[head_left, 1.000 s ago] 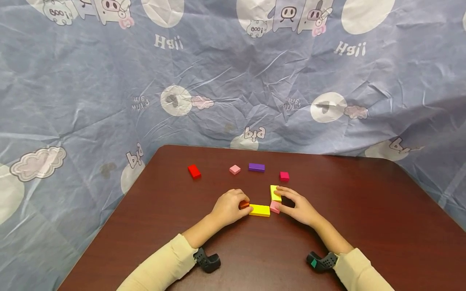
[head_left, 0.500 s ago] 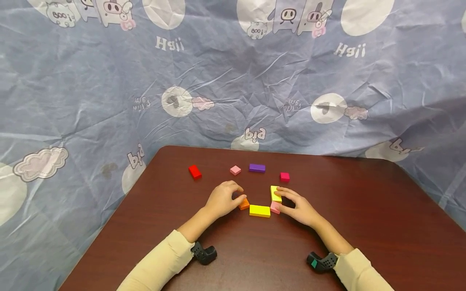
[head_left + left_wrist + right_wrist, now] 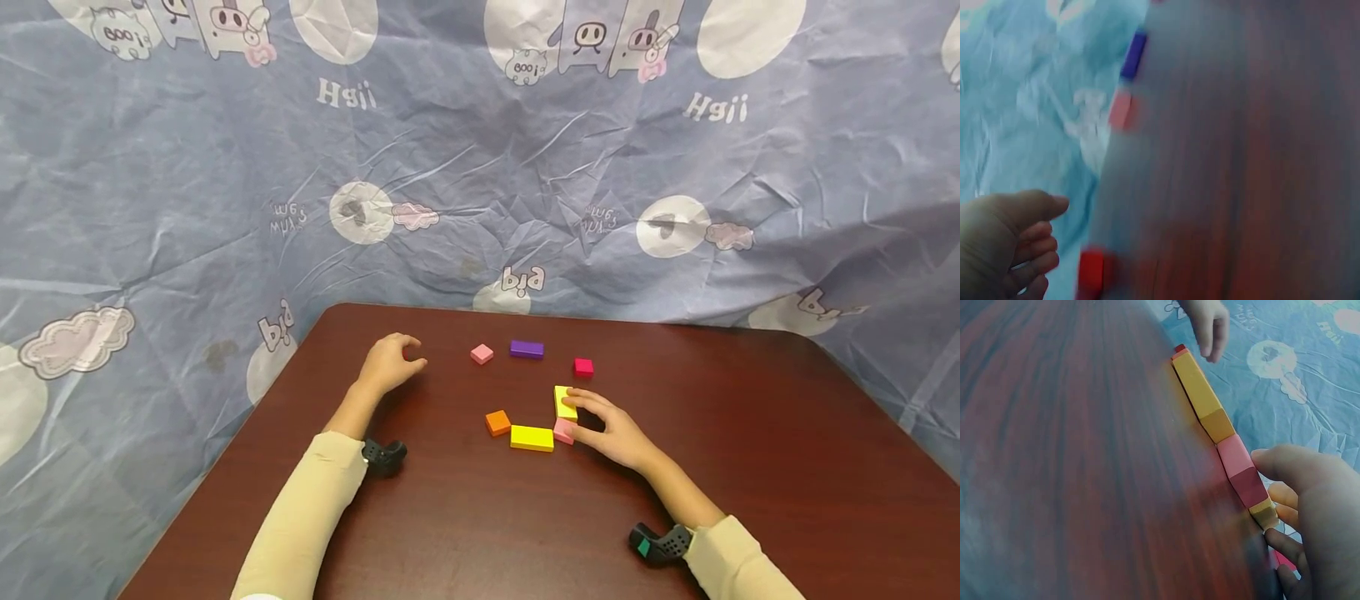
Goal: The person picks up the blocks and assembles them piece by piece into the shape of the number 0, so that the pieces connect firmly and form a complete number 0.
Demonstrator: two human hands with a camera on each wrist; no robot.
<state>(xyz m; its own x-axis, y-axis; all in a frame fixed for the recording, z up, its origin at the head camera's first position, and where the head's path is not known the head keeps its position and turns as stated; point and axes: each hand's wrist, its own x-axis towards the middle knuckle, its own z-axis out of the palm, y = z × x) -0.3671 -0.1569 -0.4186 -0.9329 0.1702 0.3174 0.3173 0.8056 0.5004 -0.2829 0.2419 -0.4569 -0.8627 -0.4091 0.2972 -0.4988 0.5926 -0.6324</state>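
My left hand (image 3: 392, 365) hovers over the red block at the table's far left, thumb and fingers apart and holding nothing. From the head, that hand covers nearly all of the red block; the left wrist view shows the red block (image 3: 1091, 270) just beyond the fingers. My right hand (image 3: 618, 433) rests at a row of blocks, its thumb touching a pink block (image 3: 562, 431) and its fingers touching an upright-lying yellow block (image 3: 564, 402). Left of the pink block lies a second yellow block (image 3: 532, 438), then an orange block (image 3: 498, 423) set at an angle.
Toward the back of the brown table (image 3: 465, 517) lie a light pink block (image 3: 482, 354), a purple block (image 3: 527, 350) and a magenta block (image 3: 583, 367). A blue patterned cloth (image 3: 480, 150) hangs behind the table.
My left hand has let go of the orange block and moved away to the far left, over the red block. The right hand has stayed at the pink and yellow blocks.
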